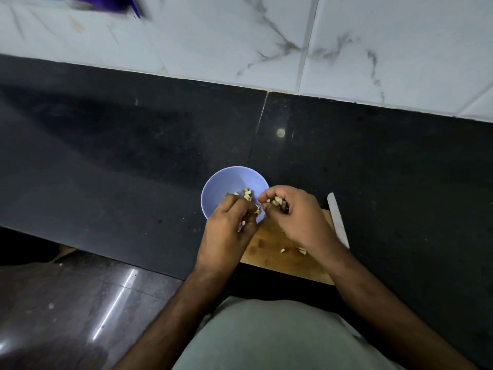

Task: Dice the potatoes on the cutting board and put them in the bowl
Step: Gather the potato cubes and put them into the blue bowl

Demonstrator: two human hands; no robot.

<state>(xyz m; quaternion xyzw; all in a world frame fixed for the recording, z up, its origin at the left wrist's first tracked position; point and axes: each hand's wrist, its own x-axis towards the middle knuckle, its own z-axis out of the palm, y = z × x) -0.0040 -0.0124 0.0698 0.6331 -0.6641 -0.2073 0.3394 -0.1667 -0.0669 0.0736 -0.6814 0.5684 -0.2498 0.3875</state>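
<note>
A pale blue bowl (226,185) stands on the black counter just left of a wooden cutting board (269,249). Several potato dice (247,194) lie inside the bowl. My left hand (226,233) hovers over the bowl's near rim, its curled fingers holding a few dice. My right hand (296,214) is at the bowl's right rim, cupped round a handful of potato dice (278,201). A few loose dice (302,251) stay on the board beneath my right wrist. A knife (336,217) with a pale blade lies along the board's right edge.
The black stone counter (133,156) stretches wide to the left and right of the bowl. A white marble-tiled wall (240,36) rises behind it. The counter's front edge runs diagonally at lower left, with glossy floor (80,303) below.
</note>
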